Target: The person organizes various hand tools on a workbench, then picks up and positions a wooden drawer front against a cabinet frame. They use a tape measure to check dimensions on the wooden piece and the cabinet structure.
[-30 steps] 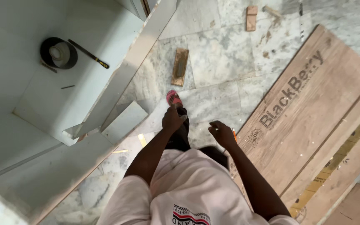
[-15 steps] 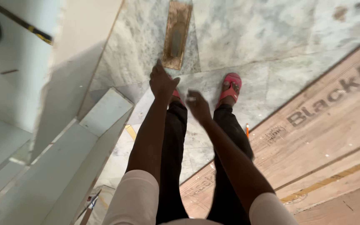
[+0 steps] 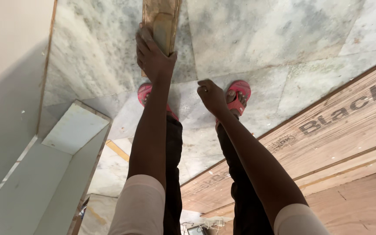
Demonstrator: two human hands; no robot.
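Marble floor, grey and mottled, fills the top of the head view, and the person is bent right over it, arms hanging straight down. Left hand is down on a wooden hand tool, a flat rectangular board with a raised handle along its middle, lying flat on the floor; the fingers are spread along the board's left edge and the thumb hooks round the near end of the handle, a loose wrap rather than a tight clamp, the sort of hold that suits a handle sitting proud of the board. Whether the tool is lifted off the floor at all, I cannot tell. Right hand hangs near, just to the right of and nearer the body than those fingers, curled loosely shut with nothing visible in it, and it floats above the right foot. Pink sandals are planted on the marble directly beneath both hands, feet apart, which squares the stance to the tool ahead. Out to the right of the fingers, large plywood sheets lie flat and stacked on the floor. Off to the left, white laminated panels form an open box shape, one board lying tilted across it.
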